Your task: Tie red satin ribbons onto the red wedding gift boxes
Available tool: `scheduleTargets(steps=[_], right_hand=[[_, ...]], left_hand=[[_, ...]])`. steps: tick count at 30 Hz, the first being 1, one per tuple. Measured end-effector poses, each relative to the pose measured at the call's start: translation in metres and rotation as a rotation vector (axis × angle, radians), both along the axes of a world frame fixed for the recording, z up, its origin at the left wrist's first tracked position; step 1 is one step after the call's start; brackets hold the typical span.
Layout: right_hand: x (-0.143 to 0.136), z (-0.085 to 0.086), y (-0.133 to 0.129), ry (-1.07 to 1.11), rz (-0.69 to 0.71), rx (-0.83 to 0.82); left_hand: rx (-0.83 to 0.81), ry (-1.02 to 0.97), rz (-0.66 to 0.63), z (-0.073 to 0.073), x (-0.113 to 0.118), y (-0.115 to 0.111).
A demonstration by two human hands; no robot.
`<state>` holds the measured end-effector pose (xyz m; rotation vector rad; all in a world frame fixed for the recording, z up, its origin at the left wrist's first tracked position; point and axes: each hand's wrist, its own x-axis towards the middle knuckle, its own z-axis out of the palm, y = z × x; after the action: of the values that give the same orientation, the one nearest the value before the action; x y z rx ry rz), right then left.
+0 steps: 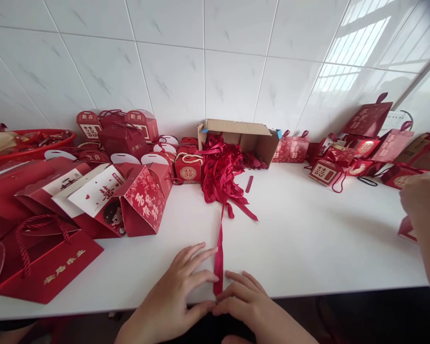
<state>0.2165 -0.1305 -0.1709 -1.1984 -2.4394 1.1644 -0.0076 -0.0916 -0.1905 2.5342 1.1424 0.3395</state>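
Observation:
A dark red ribbon (219,260) runs from a tangled heap of ribbons (220,169) toward me, lying flat on the white table. At its left edge my left hand (181,286) rests with fingers stretched and apart, some fingertips touching the ribbon or right beside it. On the other side, my right hand (247,303) lies low with its fingers extended, two fingertips close to the ribbon's near end. The tips of both hands almost meet there. Neither hand visibly grips anything.
The ribbon heap spills from a cardboard box (260,145) against the tiled wall. Red gift boxes crowd the left, including an open bag-like box (53,267) with a rope handle. More boxes (324,172) stand right. Another person's hand (421,198) is at the right edge, near a red box.

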Motion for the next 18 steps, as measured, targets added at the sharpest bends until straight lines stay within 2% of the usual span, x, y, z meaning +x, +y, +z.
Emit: scheduleTargets(steps=[4, 8, 10, 12, 14, 15, 18], right_hand=[[0.001, 0.007, 0.002, -0.013, 0.014, -0.049], [0.005, 0.009, -0.001, 0.042, 0.008, -0.081], [0.01, 0.009, -0.005, 0.1, -0.088, -0.066], [0.015, 0.007, -0.008, 0.159, -0.243, -0.038], [0.018, 0.004, -0.01, 0.225, -0.365, -0.008], [0.019, 0.003, -0.01, 0.266, -0.382, 0.004], [0.014, -0.004, -0.006, 0.417, -0.309, 0.011]], left_hand=[[-0.093, 0.032, -0.091, 0.005, 0.001, 0.001], [-0.048, 0.036, -0.169, 0.001, 0.006, 0.003], [0.017, 0.03, -0.181, -0.004, 0.006, 0.003], [0.09, 0.002, -0.164, -0.007, 0.005, 0.001], [0.152, -0.073, -0.146, -0.009, 0.004, -0.004], [0.177, -0.133, -0.137, -0.009, 0.004, -0.007], [0.199, -0.373, -0.131, -0.009, 0.009, -0.017]])
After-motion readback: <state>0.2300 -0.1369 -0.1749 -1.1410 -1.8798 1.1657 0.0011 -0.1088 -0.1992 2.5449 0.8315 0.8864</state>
